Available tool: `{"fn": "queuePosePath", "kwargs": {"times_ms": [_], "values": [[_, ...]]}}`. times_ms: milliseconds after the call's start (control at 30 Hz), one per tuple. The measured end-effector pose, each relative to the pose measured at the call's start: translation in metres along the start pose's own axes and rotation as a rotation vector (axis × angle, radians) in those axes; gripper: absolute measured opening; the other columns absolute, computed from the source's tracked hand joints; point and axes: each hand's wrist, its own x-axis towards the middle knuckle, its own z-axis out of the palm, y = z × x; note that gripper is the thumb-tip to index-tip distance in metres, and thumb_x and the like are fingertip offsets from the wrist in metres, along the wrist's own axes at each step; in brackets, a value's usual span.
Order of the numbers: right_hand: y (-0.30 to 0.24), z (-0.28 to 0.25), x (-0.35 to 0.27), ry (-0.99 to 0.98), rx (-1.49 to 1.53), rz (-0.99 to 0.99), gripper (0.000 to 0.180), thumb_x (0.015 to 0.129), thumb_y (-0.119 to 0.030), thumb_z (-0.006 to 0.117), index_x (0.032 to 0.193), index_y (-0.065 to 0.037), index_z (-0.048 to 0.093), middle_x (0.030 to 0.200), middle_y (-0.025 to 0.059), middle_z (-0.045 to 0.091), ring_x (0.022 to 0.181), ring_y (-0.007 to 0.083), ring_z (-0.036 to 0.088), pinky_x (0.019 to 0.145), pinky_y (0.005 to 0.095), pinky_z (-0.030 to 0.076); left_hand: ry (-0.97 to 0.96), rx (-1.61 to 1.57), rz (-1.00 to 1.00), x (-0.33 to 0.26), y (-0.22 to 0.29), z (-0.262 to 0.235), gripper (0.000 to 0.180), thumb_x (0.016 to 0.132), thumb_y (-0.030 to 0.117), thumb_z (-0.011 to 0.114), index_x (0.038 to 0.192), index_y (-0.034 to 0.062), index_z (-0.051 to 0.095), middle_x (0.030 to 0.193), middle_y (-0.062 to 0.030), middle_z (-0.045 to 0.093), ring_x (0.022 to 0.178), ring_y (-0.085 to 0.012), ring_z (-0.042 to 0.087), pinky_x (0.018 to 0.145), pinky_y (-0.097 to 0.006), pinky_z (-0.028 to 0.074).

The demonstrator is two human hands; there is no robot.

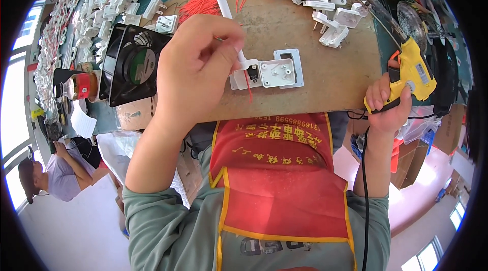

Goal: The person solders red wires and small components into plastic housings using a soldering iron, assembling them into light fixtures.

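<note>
My left hand (201, 62) is closed in a pinch over the board, its fingertips at the end of a white pen-shaped piece (222, 2) with a red wire at its top. Part of that piece is hidden behind my fingers. Just below the fingertips lies an open white plastic plug housing (278, 72) with a small black part and a red wire (249, 87) hanging out of it. On the right, my right hand (389, 99) is wrapped round the grip of a yellow and black soldering gun (414, 70), whose thin metal end points up and left.
A brown work board (325, 93) covers the bench front. Cut red wires (198, 6) and many white plug housings (333, 17) lie at the back. A black fan (134, 65) and a red-labelled jar (81, 87) stand left. Another person (66, 172) sits far left.
</note>
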Motion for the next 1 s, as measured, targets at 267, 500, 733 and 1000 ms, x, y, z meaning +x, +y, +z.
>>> {"fn": "queuePosePath", "kwargs": {"times_ms": [267, 500, 733, 1000], "values": [[0.002, 0.001, 0.000, -0.003, -0.021, -0.026, 0.059, 0.093, -0.044, 0.050, 0.130, 0.002, 0.041, 0.064, 0.0000, 0.044, 0.044, 0.0086, 0.038, 0.043, 0.0248, 0.033, 0.001, 0.389, 0.419, -0.001, -0.005, -0.005, 0.019, 0.074, -0.004, 0.065, 0.090, 0.0069, 0.066, 0.088, -0.0086, 0.061, 0.077, -0.0251, 0.062, 0.064, -0.032, 0.050], [0.002, 0.003, -0.001, 0.009, -0.028, -0.018, 0.059, 0.093, -0.044, 0.049, 0.129, 0.002, 0.042, 0.065, -0.0001, 0.044, 0.044, 0.0084, 0.038, 0.043, 0.0248, 0.034, -0.099, 0.519, 0.361, 0.008, -0.001, -0.010, 0.021, 0.075, -0.002, 0.065, 0.093, 0.0094, 0.067, 0.090, -0.0065, 0.062, 0.076, -0.0246, 0.062, 0.066, -0.032, 0.051], [0.003, 0.000, -0.005, 0.020, -0.046, -0.041, 0.060, 0.093, -0.046, 0.051, 0.130, 0.001, 0.042, 0.065, 0.0000, 0.044, 0.045, 0.0087, 0.038, 0.043, 0.0251, 0.034, 0.012, 0.453, 0.474, -0.008, -0.008, -0.015, 0.025, 0.074, 0.001, 0.064, 0.097, 0.0091, 0.068, 0.089, -0.0065, 0.063, 0.076, -0.0249, 0.062, 0.065, -0.033, 0.050], [0.005, 0.003, -0.009, -0.063, -0.065, -0.078, 0.062, 0.090, -0.045, 0.056, 0.129, 0.002, 0.043, 0.065, -0.0005, 0.043, 0.044, 0.0084, 0.036, 0.044, 0.0246, 0.033, -0.470, 0.765, 0.569, -0.028, -0.010, -0.009, 0.025, 0.066, 0.005, 0.067, 0.091, 0.0094, 0.066, 0.084, -0.0054, 0.053, 0.072, -0.0245, 0.057, 0.060, -0.037, 0.046]]}}
